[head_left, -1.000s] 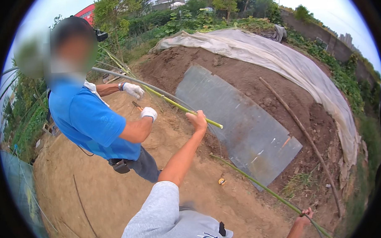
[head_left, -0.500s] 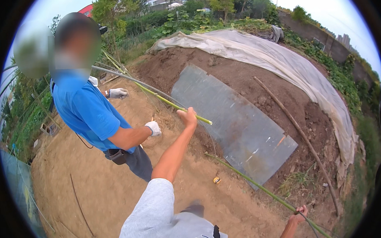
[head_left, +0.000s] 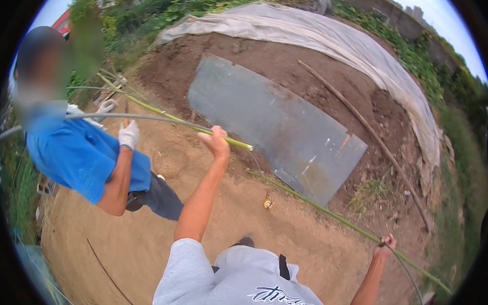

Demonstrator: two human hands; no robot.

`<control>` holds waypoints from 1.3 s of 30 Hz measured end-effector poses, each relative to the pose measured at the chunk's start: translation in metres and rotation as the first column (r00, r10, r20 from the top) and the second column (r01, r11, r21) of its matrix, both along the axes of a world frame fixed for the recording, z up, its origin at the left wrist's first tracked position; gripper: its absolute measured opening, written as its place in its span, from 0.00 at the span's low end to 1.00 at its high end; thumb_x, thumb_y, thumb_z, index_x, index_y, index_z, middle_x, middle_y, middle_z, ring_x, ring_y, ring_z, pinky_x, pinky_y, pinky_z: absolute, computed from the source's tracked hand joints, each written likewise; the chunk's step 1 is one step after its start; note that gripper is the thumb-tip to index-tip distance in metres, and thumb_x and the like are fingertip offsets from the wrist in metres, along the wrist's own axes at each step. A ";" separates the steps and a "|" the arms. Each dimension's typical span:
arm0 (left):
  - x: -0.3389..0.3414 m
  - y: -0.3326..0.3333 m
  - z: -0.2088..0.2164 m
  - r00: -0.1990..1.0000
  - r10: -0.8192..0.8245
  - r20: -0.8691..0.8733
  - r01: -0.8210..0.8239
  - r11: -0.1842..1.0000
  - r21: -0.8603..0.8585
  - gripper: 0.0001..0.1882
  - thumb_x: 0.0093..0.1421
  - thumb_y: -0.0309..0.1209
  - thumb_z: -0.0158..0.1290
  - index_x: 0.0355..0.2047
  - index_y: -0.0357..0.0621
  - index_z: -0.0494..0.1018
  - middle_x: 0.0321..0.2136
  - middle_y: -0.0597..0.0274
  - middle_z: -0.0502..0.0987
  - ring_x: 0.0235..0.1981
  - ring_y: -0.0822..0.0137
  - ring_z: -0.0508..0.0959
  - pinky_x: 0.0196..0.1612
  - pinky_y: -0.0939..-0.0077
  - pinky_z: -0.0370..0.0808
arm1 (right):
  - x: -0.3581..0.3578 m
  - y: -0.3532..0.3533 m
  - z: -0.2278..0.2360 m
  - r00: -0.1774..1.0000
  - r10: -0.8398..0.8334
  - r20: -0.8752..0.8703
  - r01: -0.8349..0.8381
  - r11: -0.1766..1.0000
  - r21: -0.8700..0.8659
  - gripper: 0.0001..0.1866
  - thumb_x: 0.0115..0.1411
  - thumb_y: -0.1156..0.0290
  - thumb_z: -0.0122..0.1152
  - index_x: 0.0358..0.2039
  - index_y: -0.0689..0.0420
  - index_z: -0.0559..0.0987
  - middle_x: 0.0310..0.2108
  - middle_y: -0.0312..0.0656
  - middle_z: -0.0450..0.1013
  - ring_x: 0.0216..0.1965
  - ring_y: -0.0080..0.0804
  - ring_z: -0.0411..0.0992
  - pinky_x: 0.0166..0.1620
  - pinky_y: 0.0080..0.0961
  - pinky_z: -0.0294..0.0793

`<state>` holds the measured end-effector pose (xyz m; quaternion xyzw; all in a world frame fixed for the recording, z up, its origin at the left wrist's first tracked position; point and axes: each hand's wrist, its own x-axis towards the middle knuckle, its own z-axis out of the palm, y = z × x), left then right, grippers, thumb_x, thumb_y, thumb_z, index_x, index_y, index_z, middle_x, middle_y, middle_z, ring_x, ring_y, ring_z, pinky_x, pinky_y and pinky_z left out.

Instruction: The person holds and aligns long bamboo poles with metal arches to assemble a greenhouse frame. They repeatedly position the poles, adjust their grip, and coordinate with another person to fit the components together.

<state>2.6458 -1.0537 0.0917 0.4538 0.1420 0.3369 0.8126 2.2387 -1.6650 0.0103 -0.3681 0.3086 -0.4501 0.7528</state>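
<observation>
My left hand (head_left: 217,142), arm stretched forward, is closed around a green bamboo-like pole (head_left: 238,143) near its cut end. A grey rod (head_left: 87,116) runs in from the left beside that pole and reaches the same hand; whether my fingers hold it too is hidden. At the lower right my right hand (head_left: 386,246) is wrapped round a second green pole (head_left: 315,205) and a thin dark rod (head_left: 411,273), which bends downward below the hand. Left of me stands a person in a blue shirt (head_left: 88,158), whose white-gloved hand (head_left: 129,135) holds something thin.
A grey metal-looking sheet (head_left: 270,127) leans on a soil mound edged with whitish plastic film (head_left: 304,35). A brown wooden pole (head_left: 361,121) lies on the mound. On the dirt are a small yellow-and-black object (head_left: 268,204) and a thin dark stick (head_left: 111,273).
My view has tipped downward and turned. The person in blue has raised the gloved hand and shifted left in view. Both my hands keep hold of the poles.
</observation>
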 end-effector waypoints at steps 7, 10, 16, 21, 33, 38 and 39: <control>-0.011 0.007 0.008 0.986 -0.086 0.143 0.094 0.994 -0.052 0.13 0.53 0.18 0.44 0.31 0.40 0.50 0.19 0.63 0.61 0.17 0.73 0.61 0.20 0.73 0.63 | -0.004 -0.006 -0.008 1.000 0.023 -0.014 -0.022 0.999 0.048 0.05 0.56 0.72 0.54 0.28 0.60 0.72 0.14 0.33 0.58 0.15 0.26 0.58 0.33 0.29 0.68; -0.018 -0.005 0.016 0.982 -0.143 0.125 0.147 0.989 -0.024 0.13 0.55 0.17 0.44 0.26 0.42 0.51 0.17 0.66 0.58 0.17 0.72 0.59 0.23 0.70 0.63 | -0.015 -0.016 -0.014 0.999 -0.022 -0.041 0.024 0.998 0.052 0.07 0.57 0.71 0.53 0.30 0.63 0.72 0.14 0.34 0.59 0.16 0.27 0.59 0.31 0.28 0.68; -0.015 -0.005 0.014 0.983 -0.140 0.115 0.144 0.989 -0.021 0.11 0.55 0.16 0.42 0.28 0.41 0.52 0.18 0.64 0.60 0.17 0.73 0.61 0.23 0.72 0.64 | -0.008 -0.021 -0.007 0.997 -0.053 -0.054 0.058 0.994 0.090 0.10 0.58 0.72 0.51 0.35 0.67 0.70 0.16 0.37 0.61 0.16 0.28 0.59 0.28 0.27 0.67; -0.021 -0.008 0.022 0.987 -0.128 0.102 0.128 0.992 0.008 0.11 0.54 0.17 0.42 0.24 0.42 0.52 0.17 0.65 0.60 0.17 0.73 0.60 0.24 0.71 0.64 | -0.006 -0.021 -0.005 0.996 -0.066 -0.058 0.075 0.984 0.160 0.08 0.56 0.73 0.51 0.33 0.65 0.70 0.14 0.36 0.59 0.15 0.30 0.58 0.35 0.30 0.71; -0.017 -0.006 0.013 0.987 -0.115 0.114 0.120 0.992 -0.039 0.13 0.54 0.16 0.42 0.31 0.43 0.49 0.19 0.64 0.61 0.19 0.73 0.61 0.25 0.72 0.66 | -0.006 -0.022 -0.002 0.995 -0.033 -0.089 0.045 0.990 0.134 0.08 0.55 0.72 0.52 0.31 0.64 0.70 0.13 0.35 0.58 0.16 0.29 0.59 0.35 0.28 0.71; -0.017 -0.008 0.019 0.978 -0.145 0.151 0.146 0.989 0.002 0.12 0.54 0.16 0.42 0.26 0.43 0.51 0.17 0.66 0.59 0.18 0.74 0.60 0.25 0.73 0.65 | -0.011 -0.022 -0.006 0.996 -0.035 -0.078 0.047 0.987 0.151 0.08 0.55 0.72 0.52 0.32 0.64 0.70 0.13 0.35 0.57 0.16 0.29 0.59 0.35 0.28 0.70; -0.019 -0.006 0.019 0.978 -0.147 0.146 0.147 0.989 0.010 0.12 0.54 0.16 0.42 0.25 0.43 0.50 0.16 0.67 0.59 0.18 0.74 0.60 0.25 0.73 0.65 | -0.012 -0.022 -0.009 0.998 -0.020 -0.065 0.029 0.989 0.147 0.08 0.55 0.72 0.52 0.32 0.64 0.70 0.13 0.35 0.57 0.16 0.29 0.59 0.35 0.27 0.70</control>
